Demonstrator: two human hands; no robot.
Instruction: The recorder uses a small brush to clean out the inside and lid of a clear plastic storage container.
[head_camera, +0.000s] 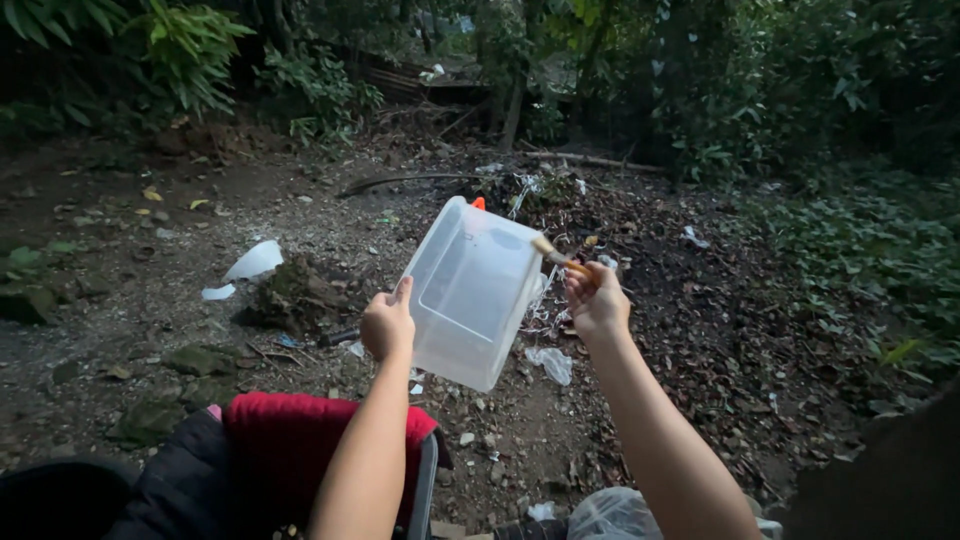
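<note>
Head view, plastic tub between hands, brush right

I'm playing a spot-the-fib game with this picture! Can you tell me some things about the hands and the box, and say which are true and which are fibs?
1. The left hand holds a clear plastic box tipped up in the air. True.
2. The right hand holds a small brush up to the box. True.
3. The box is full of water. False: it looks empty.
4. The person is indoors on a tiled floor. False: they are outdoors over bare dirt ground with litter and plants.
5. A red cloth lies below the left arm. True.
6. The box is black. False: it is see-through whitish.
</note>
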